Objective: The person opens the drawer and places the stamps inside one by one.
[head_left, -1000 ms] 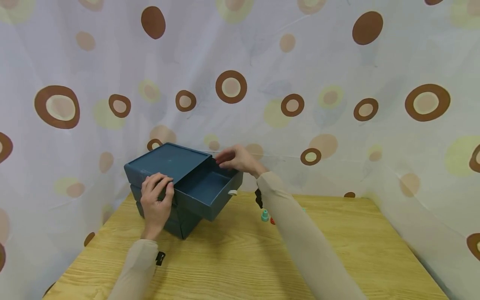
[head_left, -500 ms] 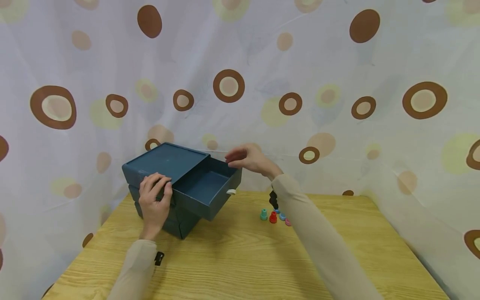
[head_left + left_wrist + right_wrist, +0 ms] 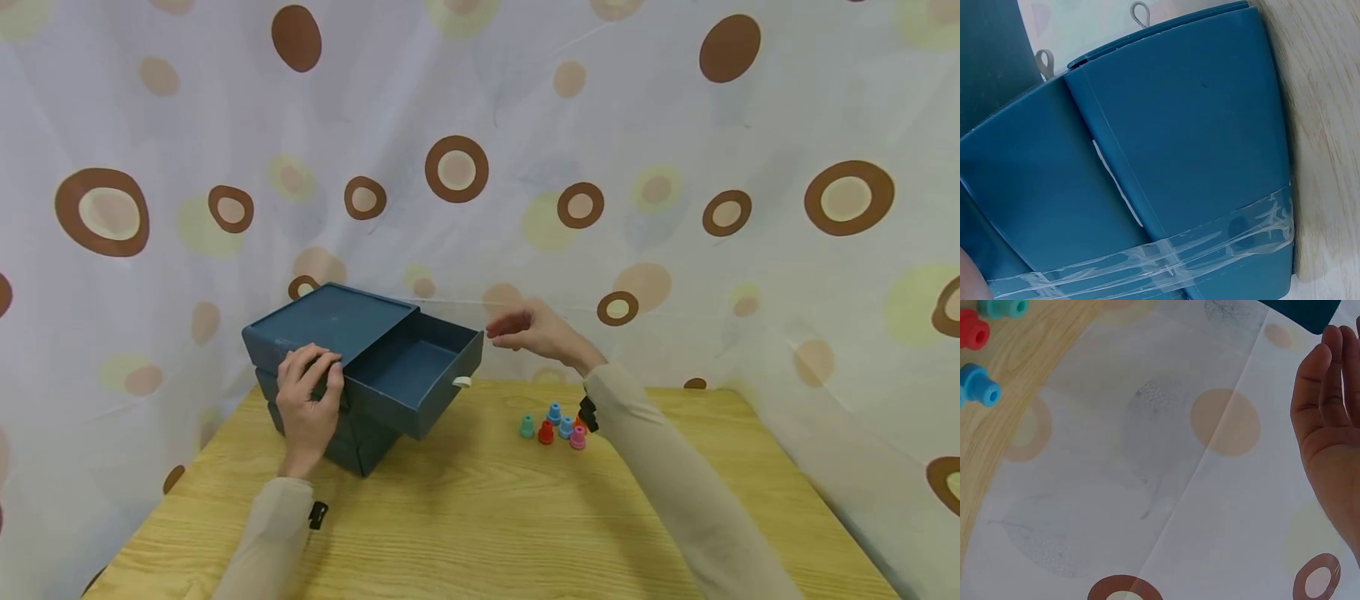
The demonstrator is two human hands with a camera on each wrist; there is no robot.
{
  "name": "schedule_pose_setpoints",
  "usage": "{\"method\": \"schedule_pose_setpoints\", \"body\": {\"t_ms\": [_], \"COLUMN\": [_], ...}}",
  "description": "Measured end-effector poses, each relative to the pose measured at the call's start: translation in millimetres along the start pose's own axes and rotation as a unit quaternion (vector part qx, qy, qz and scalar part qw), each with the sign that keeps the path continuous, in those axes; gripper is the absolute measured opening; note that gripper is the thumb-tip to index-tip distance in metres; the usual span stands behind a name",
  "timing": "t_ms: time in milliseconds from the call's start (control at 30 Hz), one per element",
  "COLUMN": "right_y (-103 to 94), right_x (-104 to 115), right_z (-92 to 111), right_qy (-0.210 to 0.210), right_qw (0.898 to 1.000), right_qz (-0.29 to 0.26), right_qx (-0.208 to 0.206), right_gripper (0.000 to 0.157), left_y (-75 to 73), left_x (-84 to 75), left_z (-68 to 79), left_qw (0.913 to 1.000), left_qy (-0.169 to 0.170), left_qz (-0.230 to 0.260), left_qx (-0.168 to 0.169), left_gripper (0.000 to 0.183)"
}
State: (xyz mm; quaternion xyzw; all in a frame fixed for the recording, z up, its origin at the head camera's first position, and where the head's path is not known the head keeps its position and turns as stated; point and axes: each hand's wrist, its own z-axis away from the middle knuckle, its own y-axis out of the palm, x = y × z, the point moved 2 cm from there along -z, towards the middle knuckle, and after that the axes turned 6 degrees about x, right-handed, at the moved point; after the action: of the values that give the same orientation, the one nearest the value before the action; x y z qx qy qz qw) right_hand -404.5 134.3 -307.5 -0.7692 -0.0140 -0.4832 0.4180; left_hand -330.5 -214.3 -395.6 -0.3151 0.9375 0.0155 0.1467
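Observation:
A dark blue stacked drawer unit [image 3: 330, 325] stands at the left of the table. Its top drawer [image 3: 408, 367], pulled out to the right, shows a bare floor and a white pull loop [image 3: 462, 382] on its front. My left hand [image 3: 306, 417] holds the near upper edge of the unit, fingers bent over it. My right hand [image 3: 543, 335] hovers just past the drawer's far front corner, fingers loosely bent and nothing visible in them. Several small stepped plastic pegs, including a red peg [image 3: 546, 432] and a pink peg [image 3: 577, 437], stand below and behind the right forearm.
The wooden table [image 3: 465, 533] extends in front and to the right. A patterned curtain [image 3: 675, 275] hangs behind it and along both sides. Clear tape [image 3: 1166, 256] wraps the unit's side.
My right hand has moved right, away from over the drawer's far corner, uncovering more of the coloured pegs. The left hand keeps its place on the unit.

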Motion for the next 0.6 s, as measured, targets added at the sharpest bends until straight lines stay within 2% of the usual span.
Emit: {"method": "schedule_pose_setpoints", "body": {"t_ms": [267, 600], "right_y": [-4.5, -3.8], "right_x": [-25.2, -52.8], "right_z": [20.1, 45.4], "right_qy": [0.032, 0.068], "right_qw": [0.999, 0.997], "right_qz": [0.026, 0.016], "right_qx": [0.018, 0.025], "right_gripper": [0.024, 0.025], "left_y": [-1.8, -2.1], "left_x": [-2.9, -3.2], "left_z": [-0.3, -2.1], "left_qw": [0.9999, 1.0000], "left_qy": [-0.006, -0.003], "left_qz": [-0.013, -0.003], "left_qx": [0.009, 0.005], "left_gripper": [0.021, 0.017]}}
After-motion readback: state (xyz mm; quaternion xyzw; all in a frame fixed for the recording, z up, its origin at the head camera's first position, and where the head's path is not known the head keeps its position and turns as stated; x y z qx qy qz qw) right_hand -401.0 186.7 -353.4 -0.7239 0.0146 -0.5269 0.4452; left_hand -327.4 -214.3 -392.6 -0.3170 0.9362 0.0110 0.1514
